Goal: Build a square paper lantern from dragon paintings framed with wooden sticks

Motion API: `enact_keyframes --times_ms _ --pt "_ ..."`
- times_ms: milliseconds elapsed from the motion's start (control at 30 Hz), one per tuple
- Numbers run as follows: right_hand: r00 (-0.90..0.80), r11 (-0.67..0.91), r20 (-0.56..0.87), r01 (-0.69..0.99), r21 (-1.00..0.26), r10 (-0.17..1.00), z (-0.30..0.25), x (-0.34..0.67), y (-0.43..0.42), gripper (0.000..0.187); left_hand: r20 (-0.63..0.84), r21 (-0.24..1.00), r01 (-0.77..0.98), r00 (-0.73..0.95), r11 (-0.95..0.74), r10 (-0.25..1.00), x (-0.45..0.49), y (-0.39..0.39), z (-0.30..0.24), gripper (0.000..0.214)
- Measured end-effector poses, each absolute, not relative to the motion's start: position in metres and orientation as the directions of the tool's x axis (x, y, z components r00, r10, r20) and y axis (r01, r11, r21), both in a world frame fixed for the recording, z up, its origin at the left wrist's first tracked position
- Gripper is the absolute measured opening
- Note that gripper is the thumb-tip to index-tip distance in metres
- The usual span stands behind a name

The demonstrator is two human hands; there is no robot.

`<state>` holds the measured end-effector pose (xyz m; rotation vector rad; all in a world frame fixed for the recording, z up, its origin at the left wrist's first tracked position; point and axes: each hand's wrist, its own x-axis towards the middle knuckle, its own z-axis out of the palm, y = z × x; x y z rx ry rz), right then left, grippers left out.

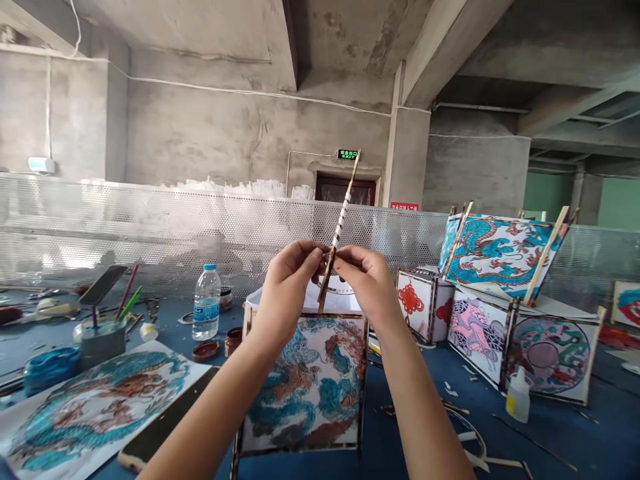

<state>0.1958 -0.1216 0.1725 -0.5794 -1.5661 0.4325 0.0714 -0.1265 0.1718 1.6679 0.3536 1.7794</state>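
Observation:
Both my hands are raised in front of me and pinch one thin wooden stick (341, 223) that has a white spiral wrap on its upper part. My left hand (287, 290) grips its lower part with closed fingers. My right hand (364, 281) pinches it from the right side, fingertips meeting the left hand's. The stick tilts up and to the right. Below my hands stands a square lantern (306, 383) with a blue and brown dragon painted on its front panel.
On the blue table lie a painted dragon sheet (93, 407), a water bottle (207, 301), a paint cup with brushes (101, 338), small paint jars (206, 351), a phone (160, 427) and a glue bottle (519, 397). Finished painted lanterns (505, 300) stand at the right. A perforated metal screen (125, 227) runs behind.

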Motion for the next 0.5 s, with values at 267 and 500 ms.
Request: enact_keyframes --times_ms 267,500 --pt "0.034 0.811 0.879 0.37 -0.452 0.475 0.171 0.193 -0.139 0.015 0.822 0.567 -0.216 0.083 -0.795 0.564 0.071 -0.135 0.173 0.009" --pt "0.03 0.814 0.894 0.4 -0.421 0.448 0.171 0.191 -0.142 0.018 0.848 0.514 -0.161 -0.052 -0.843 0.527 0.071 -0.136 0.17 0.012"
